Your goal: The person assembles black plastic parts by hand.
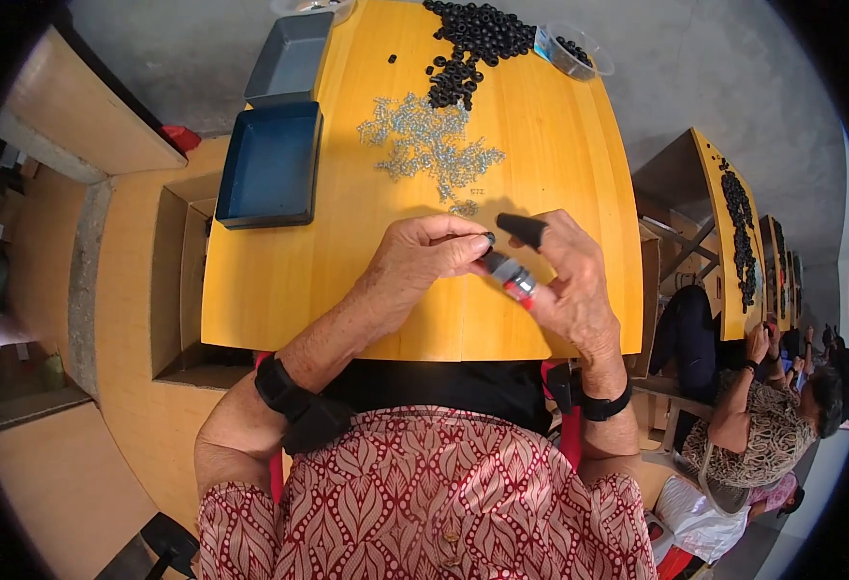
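Left hand: we see its (pixel 424 251) fingers pinched on a small black piece (pixel 488 238), held above the near part of the yellow counter (pixel 560 145).
Right hand: thumb and forefinger stand apart (pixel 574 275), just beside the left; we note a black sleeve (pixel 523 230) on the forefinger and a dark-and-red wrap (pixel 516 280) on the thumb.
Silvery bits: we find a loose scatter (pixel 434 145) beyond the hands, too small to make out singly.
Black rings: we see a heap (pixel 487 34) at the far side, its tail touching the silvery scatter; clear tub (pixel 599 68) beside it.
Trays: dark blue one (pixel 270 174) at left, grey one (pixel 289 58) just beyond.
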A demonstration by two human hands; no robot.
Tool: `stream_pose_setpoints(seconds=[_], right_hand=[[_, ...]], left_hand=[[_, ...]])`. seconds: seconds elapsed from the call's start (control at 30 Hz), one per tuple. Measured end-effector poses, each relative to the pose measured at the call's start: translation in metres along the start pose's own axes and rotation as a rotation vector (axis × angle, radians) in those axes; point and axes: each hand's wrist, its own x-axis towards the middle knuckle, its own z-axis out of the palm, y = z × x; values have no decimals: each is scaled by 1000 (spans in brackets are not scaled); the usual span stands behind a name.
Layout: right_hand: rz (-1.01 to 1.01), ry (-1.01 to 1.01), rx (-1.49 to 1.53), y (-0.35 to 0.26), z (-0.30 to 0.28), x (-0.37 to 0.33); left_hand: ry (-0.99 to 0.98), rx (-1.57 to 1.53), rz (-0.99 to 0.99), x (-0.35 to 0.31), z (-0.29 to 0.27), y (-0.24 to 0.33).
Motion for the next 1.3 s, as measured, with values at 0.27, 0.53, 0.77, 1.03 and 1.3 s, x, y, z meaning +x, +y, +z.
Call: stream_pose_setpoints(seconds=[0.27, 0.53, 0.77, 1.03, 1.3], right_hand=[[63, -105, 310, 24, 8, -5], [57, -26, 309, 21, 14, -8], [12, -21, 291, 25, 16, -7], [-155, 65, 97, 18, 13, -6], [-243, 136, -119, 17, 19, -10]], left_hand=[[-81, -126, -66, -1, 1, -4], [-49, -225, -95, -1, 0, -7], [-89, -246, -98, 2, -2, -9], [-118, -191, -97, 0, 4, -3], [-85, -147, -115, -7, 2, 3]])
